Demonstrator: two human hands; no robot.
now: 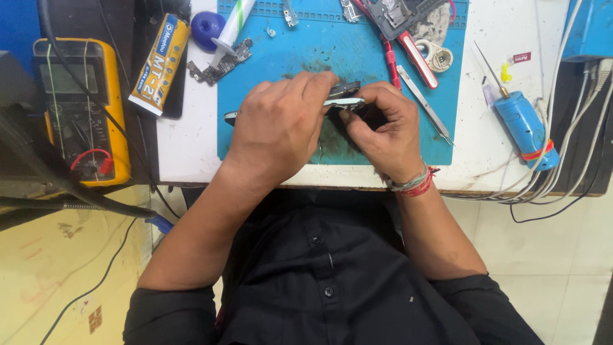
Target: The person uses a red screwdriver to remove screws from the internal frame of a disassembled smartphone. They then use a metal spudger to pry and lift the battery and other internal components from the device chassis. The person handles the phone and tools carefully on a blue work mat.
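A small flat device [345, 96], dark with a pale edge, is being held above the blue work mat [274, 64] by both hands. The left hand [278, 124] is being closed over the device's left part, its fingers curled down so that most of the device is being hidden. The right hand [383, 128] is being closed on the right end, the thumb and fingertips pinching the edge. The two hands are being kept just beside each other, touching at the fingertips over the middle of the mat. What kind of device it is cannot be told, since so little of it is showing.

The mat is being borne by a white table [185, 140]. A pair of tweezers [424, 112] is lying on the mat just right of the right hand, and a red-handled tool [415, 57] is lying above it. A small circuit board [220, 64] is resting at the mat's upper left edge, beside a blue cap [205, 27]. A yellow and black glue tube [159, 64] is lying at the table's left edge, and a yellow meter [80, 108] is standing further left, crossed by black cables. A blue cylindrical tool [527, 128] with a thin metal tip is lying well apart on the right, near a bundle of white cables [568, 166]. Threads in red and white [415, 182] are being worn on the right wrist.
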